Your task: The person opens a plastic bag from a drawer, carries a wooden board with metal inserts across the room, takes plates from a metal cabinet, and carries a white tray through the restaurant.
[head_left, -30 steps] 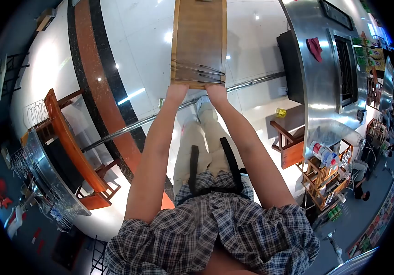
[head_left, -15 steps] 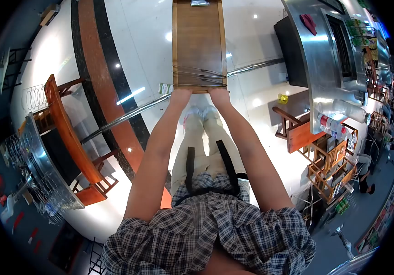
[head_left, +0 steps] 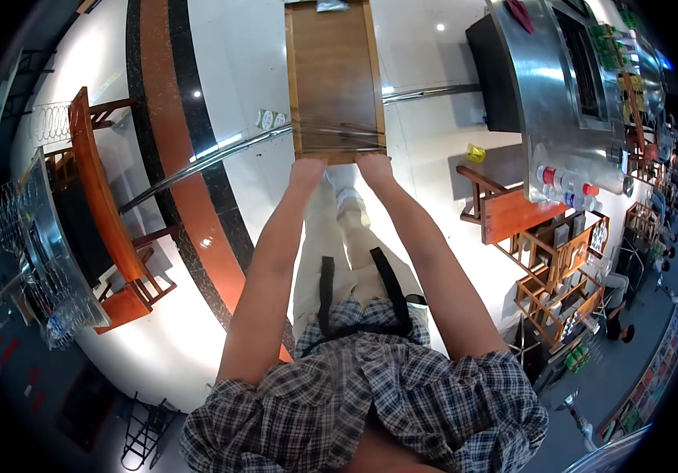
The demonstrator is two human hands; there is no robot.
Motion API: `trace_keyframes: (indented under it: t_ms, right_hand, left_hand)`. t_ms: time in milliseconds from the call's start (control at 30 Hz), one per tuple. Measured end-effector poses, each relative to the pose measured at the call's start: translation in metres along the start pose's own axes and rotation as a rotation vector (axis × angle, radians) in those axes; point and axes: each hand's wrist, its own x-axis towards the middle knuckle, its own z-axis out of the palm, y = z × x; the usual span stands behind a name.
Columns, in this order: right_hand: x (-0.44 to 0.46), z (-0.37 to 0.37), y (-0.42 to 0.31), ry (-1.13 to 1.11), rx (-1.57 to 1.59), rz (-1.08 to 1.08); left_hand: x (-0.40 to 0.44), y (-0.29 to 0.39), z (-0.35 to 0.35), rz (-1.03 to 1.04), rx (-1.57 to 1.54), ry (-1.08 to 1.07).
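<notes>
A long brown wooden board [head_left: 335,71] with lighter side rails stretches away from me at the top centre. My left hand [head_left: 308,170] is closed on the left part of its near end, and my right hand [head_left: 373,168] is closed on the right part. The fingers are mostly hidden behind the near edge. Several thin, dark rods [head_left: 339,130] lie across the board just beyond my hands. At the far end rests a pale, shiny packet [head_left: 332,5]. My feet and light trousers show below the near end.
A metal rail [head_left: 197,167] crosses the floor on both sides of the board. Left stands an orange-brown bench [head_left: 102,189] by a metal-edged table. Right are a steel counter [head_left: 547,87], bottles [head_left: 563,181], another bench [head_left: 516,214], wooden chairs [head_left: 563,268] and a yellow packet [head_left: 475,153].
My legs have shifted in a step. The board stays in both hands, while the surroundings have moved in view; the left bench now appears higher and farther left.
</notes>
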Motion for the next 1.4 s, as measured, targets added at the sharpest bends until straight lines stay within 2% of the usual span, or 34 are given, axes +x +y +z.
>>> trace_keyframes:
  t_ms: [100,200,300,367,400,600,633,733,800,867,1000,1100,1167,1200,1267,1300,1367,1400]
  right_hand:
    - [-0.028,-0.003,-0.008,-0.064,-0.032,0.001]
    - [-0.063,0.022,-0.008,0.097,-0.092,-0.063]
    - [-0.078,0.044,-0.008,0.031,-0.004,-0.075]
    - [-0.09,0.046,-0.011,0.1,0.026,-0.045]
    - [-0.097,0.047,-0.011,0.163,0.052,-0.023]
    - [-0.144,0.075,0.001,0.194,0.027,-0.02]
    - [-0.154,0.071,0.003,0.115,0.046,-0.015]
    - [-0.181,0.081,0.004,0.187,0.037,-0.006]
    - [-0.203,0.088,-0.001,0.133,0.055,0.05]
    - [-0.212,0.088,0.0,0.224,0.042,0.086]
    - [-0.223,0.088,-0.006,0.234,0.094,0.148]
    - [-0.224,0.089,-0.019,0.262,0.169,0.238]
    - [-0.234,0.094,-0.02,0.257,0.204,0.3]
    - [-0.236,0.094,-0.026,0.286,0.229,0.361]
    - [-0.236,0.086,-0.036,0.319,0.251,0.442]
    - [-0.236,0.081,-0.041,0.368,0.256,0.53]
    - [-0.235,0.067,-0.044,0.459,0.32,0.679]
    - [-0.229,0.058,-0.051,0.466,0.318,0.702]
  left_hand:
    - [-0.023,0.019,0.03,-0.072,-0.002,-0.043]
    - [-0.041,0.037,0.052,-0.041,-0.022,0.025]
    - [-0.061,0.048,0.051,-0.003,-0.002,-0.005]
    - [-0.066,0.057,0.06,-0.034,0.029,-0.06]
    - [-0.068,0.062,0.064,-0.024,0.038,-0.06]
    - [-0.099,0.095,0.112,0.121,0.046,0.021]
    - [-0.103,0.1,0.114,0.134,0.02,-0.049]
    - [-0.117,0.121,0.107,0.158,0.003,-0.181]
    - [-0.138,0.136,0.11,0.169,0.011,-0.25]
    - [-0.146,0.142,0.12,0.258,0.043,-0.052]
    - [-0.152,0.149,0.116,0.243,-0.077,-0.155]
    - [-0.143,0.143,0.109,0.294,-0.015,-0.064]
    - [-0.129,0.168,0.048,0.201,0.0,-0.445]
    - [-0.123,0.164,0.042,0.208,0.01,-0.45]
    - [-0.109,0.15,0.028,0.291,-0.061,-0.293]
    - [-0.101,0.143,0.021,0.309,-0.053,-0.297]
    - [-0.086,0.134,0.011,0.499,-0.122,0.059]
    - [-0.079,0.125,0.003,0.522,-0.119,0.055]
